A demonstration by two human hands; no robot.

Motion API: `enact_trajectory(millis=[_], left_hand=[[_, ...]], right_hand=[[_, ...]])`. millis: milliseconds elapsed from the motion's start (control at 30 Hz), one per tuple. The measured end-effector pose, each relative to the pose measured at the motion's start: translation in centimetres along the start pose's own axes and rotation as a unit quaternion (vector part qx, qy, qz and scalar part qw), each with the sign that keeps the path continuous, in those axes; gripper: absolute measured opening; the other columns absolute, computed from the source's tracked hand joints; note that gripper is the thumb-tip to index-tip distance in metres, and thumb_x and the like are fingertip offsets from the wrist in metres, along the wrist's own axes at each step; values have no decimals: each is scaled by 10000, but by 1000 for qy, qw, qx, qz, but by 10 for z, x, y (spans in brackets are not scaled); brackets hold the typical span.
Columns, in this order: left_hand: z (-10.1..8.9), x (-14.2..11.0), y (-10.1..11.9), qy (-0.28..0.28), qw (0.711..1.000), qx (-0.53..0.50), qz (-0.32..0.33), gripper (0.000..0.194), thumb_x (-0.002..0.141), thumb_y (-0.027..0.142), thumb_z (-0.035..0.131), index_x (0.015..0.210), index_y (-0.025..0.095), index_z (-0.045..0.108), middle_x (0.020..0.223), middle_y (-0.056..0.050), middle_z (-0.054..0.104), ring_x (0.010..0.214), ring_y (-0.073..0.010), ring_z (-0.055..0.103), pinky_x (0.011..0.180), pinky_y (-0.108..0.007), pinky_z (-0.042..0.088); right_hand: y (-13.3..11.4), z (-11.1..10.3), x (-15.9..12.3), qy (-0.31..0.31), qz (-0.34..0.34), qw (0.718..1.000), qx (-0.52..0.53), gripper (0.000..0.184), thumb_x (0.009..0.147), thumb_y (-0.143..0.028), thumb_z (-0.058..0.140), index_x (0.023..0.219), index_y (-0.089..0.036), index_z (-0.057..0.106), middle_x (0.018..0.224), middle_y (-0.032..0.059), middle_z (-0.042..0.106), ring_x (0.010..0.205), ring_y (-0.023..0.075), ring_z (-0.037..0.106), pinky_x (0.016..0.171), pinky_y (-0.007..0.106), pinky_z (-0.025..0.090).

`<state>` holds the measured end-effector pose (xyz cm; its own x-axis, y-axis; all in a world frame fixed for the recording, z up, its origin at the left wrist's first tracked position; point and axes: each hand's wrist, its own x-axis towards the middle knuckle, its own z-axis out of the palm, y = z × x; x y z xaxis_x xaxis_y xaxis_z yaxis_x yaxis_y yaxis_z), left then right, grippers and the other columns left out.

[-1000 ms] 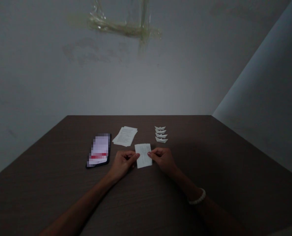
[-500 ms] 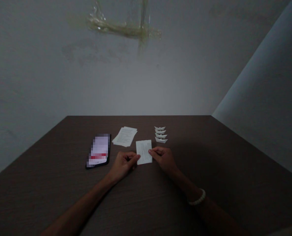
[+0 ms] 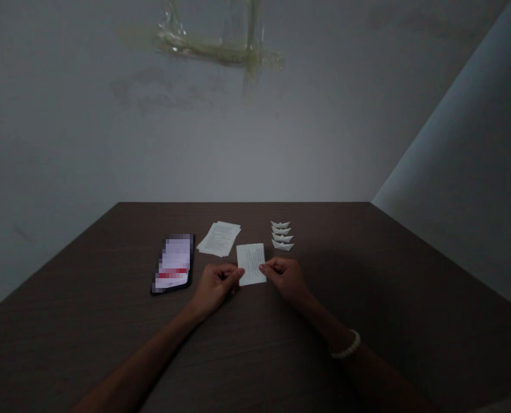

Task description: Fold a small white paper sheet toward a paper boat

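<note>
A small white printed paper slip [image 3: 250, 263] is held just above the dark wooden table [image 3: 367, 275]. My left hand [image 3: 215, 288] pinches its lower left edge with curled fingers. My right hand [image 3: 286, 278], with a white bead bracelet on the wrist, pinches its right edge. Behind the slip lies a loose stack of similar paper slips [image 3: 219, 238]. To the right of that stack, several small folded paper boats [image 3: 281, 235] lie in a row.
A phone [image 3: 173, 263] with a lit screen lies left of my left hand. A grey wall with old tape marks rises behind the table's far edge. A pale slanted surface borders the table on the right.
Both hands moved the slip a little away from me, toward the stack and the boats. Its tilt straightened slightly.
</note>
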<state>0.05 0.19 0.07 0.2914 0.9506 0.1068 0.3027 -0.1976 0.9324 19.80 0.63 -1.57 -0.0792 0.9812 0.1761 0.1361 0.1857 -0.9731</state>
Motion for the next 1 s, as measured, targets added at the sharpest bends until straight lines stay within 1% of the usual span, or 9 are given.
enact_trajectory(millis=[200, 467, 567, 633, 700, 767, 800, 900, 1000], left_hand=[[-1, 0, -1, 10, 1000, -17, -14, 473, 836, 530, 549, 577, 137, 599, 479, 6, 529, 450, -100, 433, 472, -213, 307], [-1, 0, 1, 2, 1000, -14, -14, 481, 841, 534, 547, 576, 137, 600, 479, 4, 519, 469, -106, 427, 488, -222, 305], [-1, 0, -2, 11, 1000, -15, -1, 455, 853, 506, 553, 590, 137, 596, 517, 3, 533, 501, -110, 454, 502, -219, 327], [0, 0, -6, 40, 999, -24, 11, 391, 841, 487, 585, 667, 138, 616, 576, 5, 551, 544, -118, 487, 522, -219, 357], [0, 2, -10, 86, 995, -39, 20, 321, 816, 461, 628, 845, 142, 647, 644, 12, 567, 581, -124, 512, 543, -222, 388], [1, 2, -13, 120, 991, -42, 27, 348, 800, 431, 650, 1005, 149, 637, 684, 16, 577, 606, -129, 530, 566, -227, 413], [1, 3, -13, 127, 991, -36, 31, 360, 799, 416, 650, 1042, 151, 629, 694, 15, 582, 619, -133, 540, 577, -231, 422], [2, 1, -9, 106, 994, 0, 37, 296, 811, 373, 626, 1001, 147, 633, 704, -1, 610, 660, -153, 576, 610, -247, 445], [4, -2, -3, 43, 998, 22, 35, 284, 835, 339, 585, 1041, 144, 600, 698, -7, 639, 652, -164, 597, 621, -264, 460]], right_hand=[[0, -1, -1, -20, 9, 1000, -6, 232, 740, -387, 686, 739, -156, 709, 742, 61, 746, 674, 197, 693, 618, 278, 514], [1, 0, -1, -8, 4, 1000, -11, 229, 736, -386, 692, 694, -161, 695, 695, 57, 737, 638, 200, 690, 589, 276, 521], [2, -3, 1, -27, -3, 999, -24, 225, 743, -380, 682, 691, -162, 696, 680, 50, 731, 629, 191, 681, 588, 270, 512], [4, -7, 3, -55, -7, 998, -35, 211, 754, -366, 670, 698, -165, 704, 673, 40, 727, 627, 181, 675, 589, 260, 502], [5, -11, 3, -91, -14, 994, -51, 198, 774, -340, 646, 713, -164, 714, 673, 29, 724, 620, 168, 666, 583, 245, 488], [5, -15, 4, -119, -26, 990, -76, 196, 793, -310, 616, 721, -159, 718, 652, 17, 712, 586, 152, 645, 550, 227, 460], [4, -16, 4, -125, -34, 988, -90, 196, 801, -297, 603, 727, -157, 720, 644, 13, 706, 571, 144, 633, 536, 220, 446], [4, -18, 6, -113, -55, 986, -113, 198, 815, -284, 584, 757, -155, 722, 674, 17, 710, 583, 141, 626, 540, 220, 440], [6, -18, 8, -76, -46, 992, -91, 193, 808, -298, 599, 793, -145, 716, 753, 49, 729, 660, 170, 659, 601, 250, 481]])
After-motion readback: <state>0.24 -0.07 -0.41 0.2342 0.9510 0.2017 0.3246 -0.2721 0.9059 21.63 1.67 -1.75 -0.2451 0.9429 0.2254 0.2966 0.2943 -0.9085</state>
